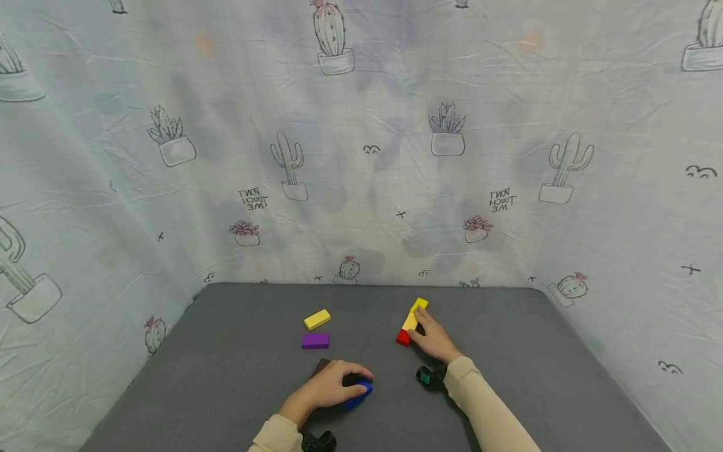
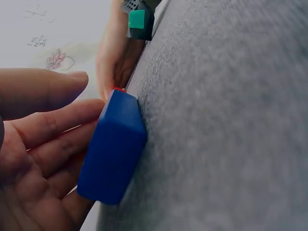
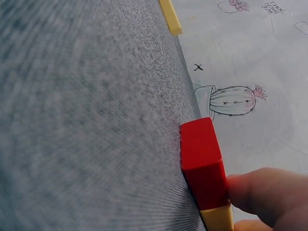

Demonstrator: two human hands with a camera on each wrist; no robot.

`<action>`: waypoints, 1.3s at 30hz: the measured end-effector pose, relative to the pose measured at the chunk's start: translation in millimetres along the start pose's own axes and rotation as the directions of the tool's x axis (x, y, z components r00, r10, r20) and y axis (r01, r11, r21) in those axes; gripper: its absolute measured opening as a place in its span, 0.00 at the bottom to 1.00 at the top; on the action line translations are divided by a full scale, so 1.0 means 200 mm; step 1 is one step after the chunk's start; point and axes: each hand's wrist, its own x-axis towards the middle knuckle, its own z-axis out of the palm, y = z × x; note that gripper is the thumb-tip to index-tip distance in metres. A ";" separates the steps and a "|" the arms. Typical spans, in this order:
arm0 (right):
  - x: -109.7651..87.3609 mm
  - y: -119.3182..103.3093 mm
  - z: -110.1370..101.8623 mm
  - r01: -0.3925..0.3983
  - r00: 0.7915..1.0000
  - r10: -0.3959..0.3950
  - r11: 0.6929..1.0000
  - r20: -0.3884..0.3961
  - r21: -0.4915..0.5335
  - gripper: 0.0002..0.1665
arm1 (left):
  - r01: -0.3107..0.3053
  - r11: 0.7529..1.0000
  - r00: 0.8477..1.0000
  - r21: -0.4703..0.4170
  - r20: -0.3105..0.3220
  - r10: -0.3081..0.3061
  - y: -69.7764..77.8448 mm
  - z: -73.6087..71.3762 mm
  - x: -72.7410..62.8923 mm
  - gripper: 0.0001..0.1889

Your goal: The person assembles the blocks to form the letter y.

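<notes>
My left hand point(image 1: 329, 385) is over a blue block point(image 1: 353, 402) on the grey table. In the left wrist view the blue block point(image 2: 113, 149) stands in front of the fingers, with the thumb apart from it. My right hand point(image 1: 436, 340) touches a slanting row of blocks from its right side. That row has a bright yellow block point(image 1: 420, 304) at the far end, a paler yellow block point(image 1: 410, 322) in the middle and a red block point(image 1: 403, 338) nearest me. In the right wrist view the thumb tip meets the side of the red block point(image 3: 204, 163).
To the left lie a pale yellow block point(image 1: 317, 319) and a purple block point(image 1: 315, 341). A dark brown block point(image 1: 320, 366) is partly hidden behind my left hand. A cactus-print cloth point(image 1: 361, 188) hangs around the back and sides of the table point(image 1: 237, 351).
</notes>
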 end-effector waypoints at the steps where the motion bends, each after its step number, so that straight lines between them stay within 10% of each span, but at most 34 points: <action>1: 0.00 0.00 0.00 0.002 1.000 -0.002 1.000 -0.002 0.001 0.39 | 0.007 1.000 1.000 0.005 0.002 -0.007 0.00 0.00 -0.01 0.16; 39: -0.01 0.00 0.00 0.009 1.000 -0.009 1.000 -0.004 -0.009 0.39 | 0.169 0.984 0.964 -0.048 0.214 -0.155 -0.03 -0.09 -0.12 0.36</action>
